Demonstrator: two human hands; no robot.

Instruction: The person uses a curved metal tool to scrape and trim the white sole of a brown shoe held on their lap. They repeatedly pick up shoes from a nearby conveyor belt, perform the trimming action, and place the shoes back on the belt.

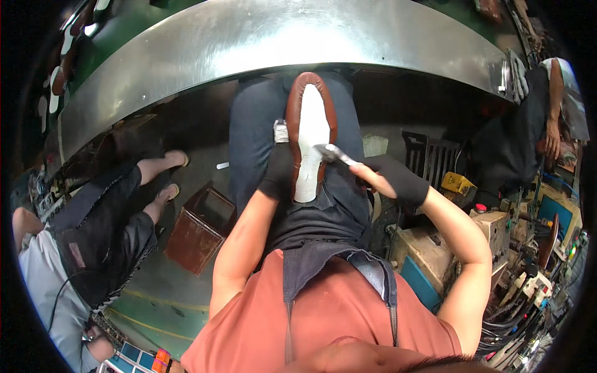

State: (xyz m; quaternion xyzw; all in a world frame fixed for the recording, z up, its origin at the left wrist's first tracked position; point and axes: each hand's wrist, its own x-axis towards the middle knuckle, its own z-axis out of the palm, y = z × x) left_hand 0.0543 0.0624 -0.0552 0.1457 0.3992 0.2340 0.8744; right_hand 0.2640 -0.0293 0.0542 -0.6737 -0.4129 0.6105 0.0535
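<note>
A brown leather shoe (314,115) lies sole up along my lap, its toe pointing away from me and its underside mostly white. My left hand (278,173), in a black glove with the fingers largely hidden, grips the shoe's left side near the heel. A metal hammer (339,155) is in my right hand (387,178), which wears a black glove that leaves some finger bare. The hammer's head is slightly blurred and lies over the middle of the white sole; whether it touches cannot be told.
A curved-looking metal bench (261,37) runs across in front of my knees. On the left are a brown box (199,227) and a seated person (93,236). Machines and cables (497,248) crowd the right, near another person's hand (552,138). More shoes (57,81) stand far left.
</note>
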